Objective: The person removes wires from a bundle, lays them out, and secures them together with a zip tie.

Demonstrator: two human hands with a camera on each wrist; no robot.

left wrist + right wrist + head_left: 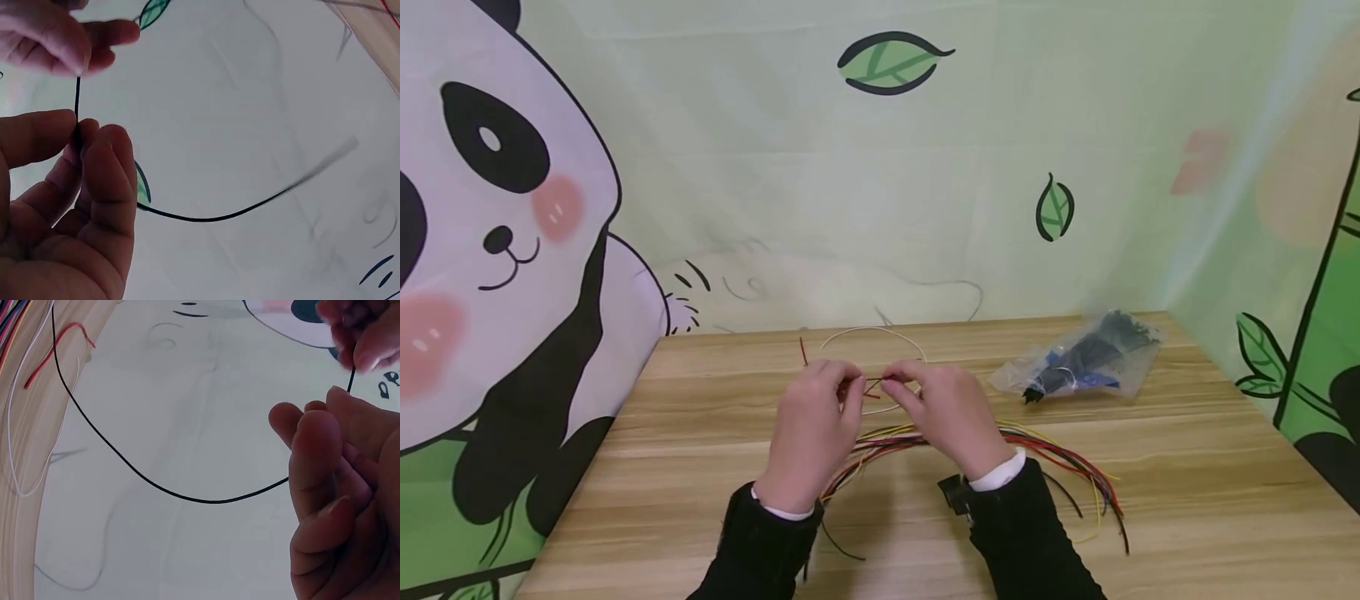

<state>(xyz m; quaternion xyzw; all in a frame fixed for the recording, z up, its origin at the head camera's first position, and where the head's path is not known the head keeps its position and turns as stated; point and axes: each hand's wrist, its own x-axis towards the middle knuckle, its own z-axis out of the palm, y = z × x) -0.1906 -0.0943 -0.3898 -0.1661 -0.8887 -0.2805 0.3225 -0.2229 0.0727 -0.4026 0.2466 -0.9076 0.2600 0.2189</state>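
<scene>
A thin black wire [200, 220] runs between the two hands, held up over the table. My left hand [816, 425] pinches it between thumb and fingers. Close by on the right, my right hand [951, 412] pinches the same wire, leaving a short straight stretch between the fingertips. From the left hand one loose end curves out, blurred at its tip, in the left wrist view. A longer length of black wire [212, 501] sags in a wide curve from the right hand in the right wrist view.
On the wooden table [700, 433], a bundle of several coloured wires [1075, 457] arcs below the hands. Behind them lie a white wire loop [872, 328] and a short red wire [802, 350]. A clear plastic bag [1090, 358] with dark contents sits at the back right.
</scene>
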